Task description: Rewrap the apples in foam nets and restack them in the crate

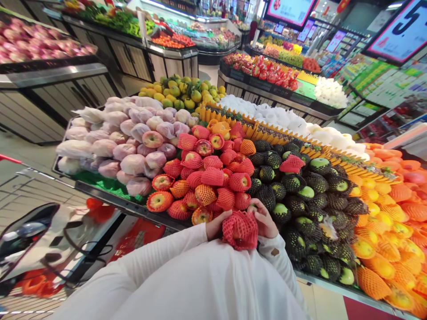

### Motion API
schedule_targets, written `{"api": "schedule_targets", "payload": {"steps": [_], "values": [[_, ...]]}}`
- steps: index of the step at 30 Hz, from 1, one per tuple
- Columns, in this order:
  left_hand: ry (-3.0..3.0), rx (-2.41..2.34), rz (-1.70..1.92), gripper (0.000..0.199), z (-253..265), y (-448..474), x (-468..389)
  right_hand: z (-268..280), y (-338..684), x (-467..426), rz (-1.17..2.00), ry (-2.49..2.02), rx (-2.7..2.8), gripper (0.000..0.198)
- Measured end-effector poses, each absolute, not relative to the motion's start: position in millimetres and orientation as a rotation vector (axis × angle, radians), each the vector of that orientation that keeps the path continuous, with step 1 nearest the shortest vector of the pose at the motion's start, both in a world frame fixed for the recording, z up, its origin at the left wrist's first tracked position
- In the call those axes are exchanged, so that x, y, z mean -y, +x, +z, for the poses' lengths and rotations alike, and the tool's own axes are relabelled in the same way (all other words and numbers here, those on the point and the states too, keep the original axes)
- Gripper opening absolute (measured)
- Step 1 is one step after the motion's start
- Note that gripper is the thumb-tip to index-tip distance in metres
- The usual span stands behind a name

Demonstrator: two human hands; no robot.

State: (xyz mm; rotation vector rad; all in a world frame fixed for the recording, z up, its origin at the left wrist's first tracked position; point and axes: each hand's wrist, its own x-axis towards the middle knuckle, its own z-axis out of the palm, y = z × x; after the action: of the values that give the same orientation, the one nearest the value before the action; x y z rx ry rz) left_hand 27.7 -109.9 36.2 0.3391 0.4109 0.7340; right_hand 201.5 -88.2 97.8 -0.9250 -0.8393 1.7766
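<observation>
Close against my body, a red foam fruit net is held between both hands, and its mesh hides most of what is inside. My left hand is closed on its left side. On the other side, my right hand has its fingers bent round the upper right edge, beside a small greenish fruit top. Just beyond lie apples in red and orange foam nets. To the right are green fruits in black nets, with one loose red net on top.
Bagged pink fruit fills the left of the stand. Yellow-orange fruits in nets are at the right, green-yellow citrus at the back. A shopping cart with bags stands at my left. Price screens hang overhead.
</observation>
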Motion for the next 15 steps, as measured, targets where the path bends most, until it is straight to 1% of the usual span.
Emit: {"api": "schedule_targets", "payload": {"steps": [2, 4, 7, 8, 9, 10, 13, 15], "values": [[0.379, -0.385, 0.662, 0.051, 36, 30, 111, 92, 204, 84, 1.722, -0.947, 0.821, 0.051], [0.396, -0.371, 0.656, 0.055, 36, 32, 112, 84, 202, 79, 1.655, -1.014, 0.755, 0.053], [0.384, -0.3, 0.76, 0.079, 36, 33, 113, 69, 192, 74, 1.642, -1.085, 0.718, 0.054], [0.386, -0.263, 0.769, 0.084, 36, 32, 113, 66, 189, 73, 1.639, -1.094, 0.722, 0.053], [0.393, -0.231, 0.756, 0.086, 35, 31, 112, 63, 187, 73, 1.631, -1.102, 0.727, 0.053], [0.398, -0.214, 0.741, 0.083, 34, 30, 112, 62, 185, 74, 1.62, -1.109, 0.734, 0.051], [0.376, -0.286, 0.769, 0.066, 32, 26, 110, 67, 185, 78, 1.571, -1.121, 0.803, 0.043], [0.339, -0.383, 0.788, 0.068, 33, 25, 109, 77, 188, 83, 1.42, -1.108, 0.964, 0.034]]}}
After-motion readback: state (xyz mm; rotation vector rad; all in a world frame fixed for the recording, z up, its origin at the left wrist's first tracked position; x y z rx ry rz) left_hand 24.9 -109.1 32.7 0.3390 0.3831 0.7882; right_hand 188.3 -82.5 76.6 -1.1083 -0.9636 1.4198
